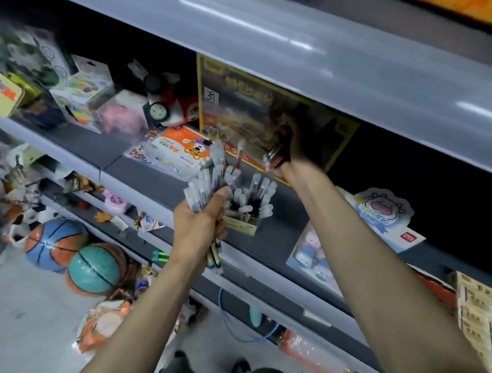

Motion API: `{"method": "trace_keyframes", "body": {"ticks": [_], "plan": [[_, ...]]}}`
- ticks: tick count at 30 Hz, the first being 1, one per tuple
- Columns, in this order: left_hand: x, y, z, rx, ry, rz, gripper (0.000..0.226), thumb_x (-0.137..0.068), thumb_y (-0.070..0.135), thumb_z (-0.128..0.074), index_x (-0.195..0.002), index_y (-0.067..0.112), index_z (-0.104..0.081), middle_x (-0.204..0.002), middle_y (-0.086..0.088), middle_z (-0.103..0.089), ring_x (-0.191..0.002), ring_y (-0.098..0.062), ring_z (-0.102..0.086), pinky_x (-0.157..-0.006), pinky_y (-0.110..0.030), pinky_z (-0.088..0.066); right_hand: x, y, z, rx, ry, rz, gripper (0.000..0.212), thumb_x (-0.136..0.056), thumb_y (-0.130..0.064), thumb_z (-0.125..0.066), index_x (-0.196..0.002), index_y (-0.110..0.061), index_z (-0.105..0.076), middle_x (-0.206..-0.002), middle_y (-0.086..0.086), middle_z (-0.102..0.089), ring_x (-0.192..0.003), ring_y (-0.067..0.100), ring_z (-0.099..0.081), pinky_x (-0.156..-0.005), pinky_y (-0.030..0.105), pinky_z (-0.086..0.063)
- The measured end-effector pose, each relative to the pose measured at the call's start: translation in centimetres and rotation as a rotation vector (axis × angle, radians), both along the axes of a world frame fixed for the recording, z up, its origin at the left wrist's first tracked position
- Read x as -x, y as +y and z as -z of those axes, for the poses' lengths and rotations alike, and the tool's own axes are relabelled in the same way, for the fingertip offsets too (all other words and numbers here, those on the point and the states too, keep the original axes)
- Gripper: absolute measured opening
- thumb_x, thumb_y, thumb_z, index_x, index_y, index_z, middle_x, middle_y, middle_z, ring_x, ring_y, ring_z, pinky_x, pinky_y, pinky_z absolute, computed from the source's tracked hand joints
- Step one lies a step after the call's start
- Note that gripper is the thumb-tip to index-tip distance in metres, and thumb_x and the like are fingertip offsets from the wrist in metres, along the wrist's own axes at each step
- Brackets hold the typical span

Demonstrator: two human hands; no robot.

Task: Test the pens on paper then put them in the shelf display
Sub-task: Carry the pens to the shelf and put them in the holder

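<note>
My left hand (199,227) grips a thick bundle of pens (206,183) with clear caps, held upright in front of the dark shelf (162,179). Just right of it, a small display box (246,220) on the shelf holds several more capped pens standing upright. My right hand (294,144) reaches deeper over the shelf and holds a few pens (275,156), tips pointing down-left, in front of a yellow-framed boxed game (245,109). No paper is in view.
An orange-and-white box (179,150) lies left of the pen display. Toy boxes (80,94) crowd the shelf's left end. A cartoon card pack (382,216) stands at the right. Basketballs (78,258) lie on the floor below. The upper shelf (310,52) overhangs.
</note>
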State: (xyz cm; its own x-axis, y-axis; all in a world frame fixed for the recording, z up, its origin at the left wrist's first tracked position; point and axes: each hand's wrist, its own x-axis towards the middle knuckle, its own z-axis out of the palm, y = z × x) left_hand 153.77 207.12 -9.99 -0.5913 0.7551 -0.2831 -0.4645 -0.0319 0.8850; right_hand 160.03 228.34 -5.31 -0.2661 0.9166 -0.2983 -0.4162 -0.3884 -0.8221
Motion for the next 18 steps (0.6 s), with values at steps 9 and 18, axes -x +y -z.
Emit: {"method": "trace_keyframes", "body": {"ticks": [9,18], "plan": [[0.6,-0.2,-0.7,0.007,0.029,-0.003,0.042,-0.102,0.019,-0.069,-0.062,0.03,-0.066,-0.061,0.001,-0.036,-0.049,-0.016,-0.029,-0.046,-0.03,-0.03,2.9,1.8,2.5,-0.244,-0.183,-0.411,0.028,-0.097,-0.023,-0.071,-0.069,-0.02,-0.066,-0.06,-0.004,-0.056,-0.053,0.009,-0.053,-0.056,0.025,-0.045],[1.5,0.2,0.3,0.041,0.106,-0.06,0.027,-0.102,0.021,-0.07,-0.082,0.009,-0.055,-0.057,-0.001,-0.04,-0.044,-0.019,-0.034,-0.045,-0.028,-0.035,2.0,1.3,4.0,-0.17,-0.119,-0.596,0.024,-0.099,-0.024,-0.069,-0.079,-0.017,-0.059,-0.064,0.0,-0.043,-0.058,0.012,-0.046,-0.059,0.024,-0.047]]}}
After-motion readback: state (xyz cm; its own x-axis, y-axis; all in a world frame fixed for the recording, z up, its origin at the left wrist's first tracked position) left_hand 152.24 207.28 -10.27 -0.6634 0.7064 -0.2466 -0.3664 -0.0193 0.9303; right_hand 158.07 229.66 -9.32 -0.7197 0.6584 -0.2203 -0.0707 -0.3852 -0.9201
